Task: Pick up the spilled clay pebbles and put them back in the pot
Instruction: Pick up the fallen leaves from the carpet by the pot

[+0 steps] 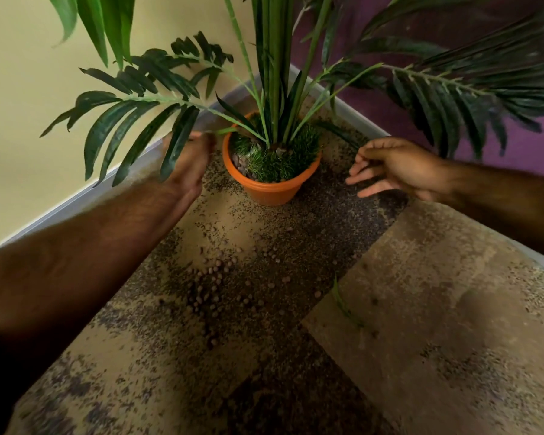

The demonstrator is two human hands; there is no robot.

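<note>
An orange pot (274, 191) with a palm-like plant stands on the carpet in the room's corner. Some brown clay pebbles (240, 163) lie inside it on the left, beside green grass-like filling. Several spilled clay pebbles (212, 279) are scattered on the carpet in front of the pot. My left hand (189, 161) is just left of the pot's rim, blurred and partly behind a frond. Its fingers look curled, and what they hold is hidden. My right hand (396, 166) hovers to the right of the pot, fingers spread and holding nothing.
Long fronds (145, 98) hang over my left hand and spread over the right side (446, 86). A beige wall (29, 120) and a purple wall (500, 146) meet behind the pot. A loose green leaf (343, 302) lies on the patterned carpet.
</note>
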